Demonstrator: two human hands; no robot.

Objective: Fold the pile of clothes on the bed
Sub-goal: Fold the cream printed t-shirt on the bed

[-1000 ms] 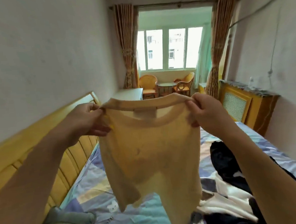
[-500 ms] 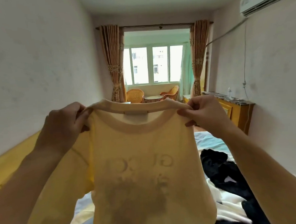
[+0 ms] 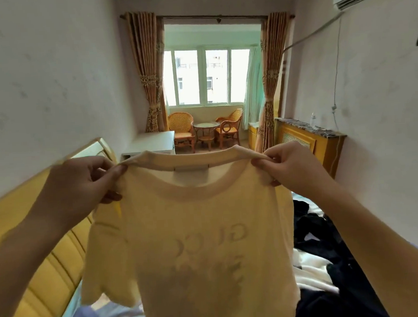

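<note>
Since half a second ago the view has tipped down a little, and the cream T-shirt (image 3: 202,232) hangs a touch lower against the window, its left sleeve now spread open rather than bunched. Both hands hold it up by the shoulders: the left hand (image 3: 82,183) pinches the seam just left of the collar, thumb over fabric, and the right hand (image 3: 286,165) pinches the matching spot right of the collar — each clamped on the shirt. It hangs in the air above the bed (image 3: 107,316), with the mirrored print showing through, so its back faces the person. Right of the shirt, the unfolded pile of dark and white clothes (image 3: 320,269) lies on the bed; the yellow headboard (image 3: 38,266) runs along to its left. To fold it well, I would keep the two pinches level and taut so the body hangs without a twist, then lower it flat onto bare bed left of the pile — hem first, smoothing the sleeves before any fold. Dropping it onto the pile would likely wrinkle it.
</note>
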